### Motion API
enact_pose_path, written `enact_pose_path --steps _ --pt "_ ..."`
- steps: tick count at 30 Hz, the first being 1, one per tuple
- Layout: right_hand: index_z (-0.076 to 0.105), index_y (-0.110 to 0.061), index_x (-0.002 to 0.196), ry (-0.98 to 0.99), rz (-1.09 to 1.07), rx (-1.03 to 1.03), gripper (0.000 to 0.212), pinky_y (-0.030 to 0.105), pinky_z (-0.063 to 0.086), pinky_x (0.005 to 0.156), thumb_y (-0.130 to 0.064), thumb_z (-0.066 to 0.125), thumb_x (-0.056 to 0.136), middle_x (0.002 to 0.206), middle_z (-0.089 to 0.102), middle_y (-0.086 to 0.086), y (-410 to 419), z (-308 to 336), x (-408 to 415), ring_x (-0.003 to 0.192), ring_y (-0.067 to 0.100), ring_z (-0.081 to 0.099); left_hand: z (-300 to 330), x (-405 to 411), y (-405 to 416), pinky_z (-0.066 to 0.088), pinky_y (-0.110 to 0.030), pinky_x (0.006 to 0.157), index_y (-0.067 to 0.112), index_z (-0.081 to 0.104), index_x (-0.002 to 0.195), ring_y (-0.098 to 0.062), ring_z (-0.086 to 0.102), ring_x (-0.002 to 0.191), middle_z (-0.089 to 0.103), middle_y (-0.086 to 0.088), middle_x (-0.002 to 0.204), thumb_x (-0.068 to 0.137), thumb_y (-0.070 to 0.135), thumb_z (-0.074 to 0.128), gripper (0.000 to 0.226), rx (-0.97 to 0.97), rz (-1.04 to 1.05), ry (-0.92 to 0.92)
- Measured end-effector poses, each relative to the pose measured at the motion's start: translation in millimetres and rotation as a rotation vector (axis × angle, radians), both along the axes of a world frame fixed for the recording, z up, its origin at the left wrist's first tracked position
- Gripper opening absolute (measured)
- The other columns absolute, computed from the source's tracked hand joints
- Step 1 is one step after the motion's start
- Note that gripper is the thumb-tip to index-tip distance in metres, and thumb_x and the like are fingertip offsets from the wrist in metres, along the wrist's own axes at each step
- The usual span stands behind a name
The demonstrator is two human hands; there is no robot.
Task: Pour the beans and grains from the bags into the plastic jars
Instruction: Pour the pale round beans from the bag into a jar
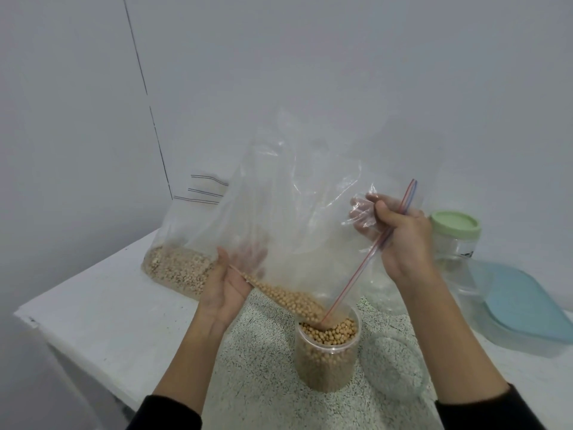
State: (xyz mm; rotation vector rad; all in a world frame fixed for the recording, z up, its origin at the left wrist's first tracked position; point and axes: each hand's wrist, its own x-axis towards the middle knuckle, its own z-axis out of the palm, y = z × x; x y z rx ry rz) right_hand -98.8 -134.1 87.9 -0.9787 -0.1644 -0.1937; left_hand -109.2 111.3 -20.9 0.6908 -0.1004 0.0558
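Hands, left (228, 282) and right (400, 240), grip bag (294, 197), tipping beans (288, 297) into jar (325, 364).

No readable text, brand or number showed on anything; the green-lidded jar (455, 240) bore a small dark mark low on its side, too blurred to read. The zip bags carried only coloured seal lines.

Both forearms reach up from the bottom of the frame, dark sleeves at the lower edge. Left hand (224, 282), left of centre, palm up, thumb pinching plastic against blurred fingers. Right hand (400, 234), higher at right of centre, back showing, thumb clamped over film.
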Motion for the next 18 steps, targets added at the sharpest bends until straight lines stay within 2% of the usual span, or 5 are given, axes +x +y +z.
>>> enact_pose_path --steps 5,8,10,14,18 --pt "0.062 0.001 0.086 0.008 0.028 0.034 0.019 0.026 0.055 0.057 0.005 0.045 0.092 0.070 0.073 0.009 0 -2 2 0.059 0.021 0.069 -9 -8 -15 0.056 -0.045 0.083 0.006 0.076 0.096 -0.035 0.067 0.103 0.069 -0.015 0.113 0.050 0.035 0.093 0.057 -0.015 -0.107 0.020" --pt "0.062 0.003 0.086 0.013 0.053 0.073 0.018 0.027 0.056 0.059 0.007 0.044 0.089 0.071 0.073 0.011 -2 -1 3 0.061 0.022 0.069 -4 -9 -19 0.055 -0.041 0.082 0.010 0.078 0.072 -0.031 0.071 0.094 0.074 -0.009 0.101 0.080 0.029 0.059 0.029 0.025 -0.025 0.041" --pt "0.062 0.004 0.085 0.017 0.079 0.119 0.020 0.029 0.058 0.063 0.012 0.043 0.084 0.075 0.073 0.013 -5 -2 4 0.068 0.022 0.070 -3 -6 -19 0.056 -0.041 0.080 0.010 0.078 0.070 -0.030 0.071 0.093 0.074 -0.008 0.098 0.074 0.028 0.071 0.019 0.048 -0.026 0.019" --pt "0.064 0.002 0.062 0.061 0.057 0.192 0.032 0.029 0.060 0.066 0.018 0.044 0.082 0.071 0.070 0.015 -6 -5 4 0.070 0.024 0.072 -2 -1 -17 0.059 -0.039 0.074 0.008 0.078 0.077 -0.028 0.071 0.092 0.074 -0.009 0.097 0.031 0.031 0.099 0.056 0.053 -0.010 0.018" --pt "0.058 -0.006 0.080 0.083 -0.023 0.008 0.015 0.028 0.058 0.058 0.003 0.052 0.090 0.072 0.072 0.009 -8 -8 1 0.059 0.021 0.070 3 2 -18 0.060 -0.033 0.061 0.005 0.077 0.069 -0.020 0.073 0.079 0.075 -0.009 0.085 0.055 0.029 0.082 0.028 0.063 0.086 0.022"
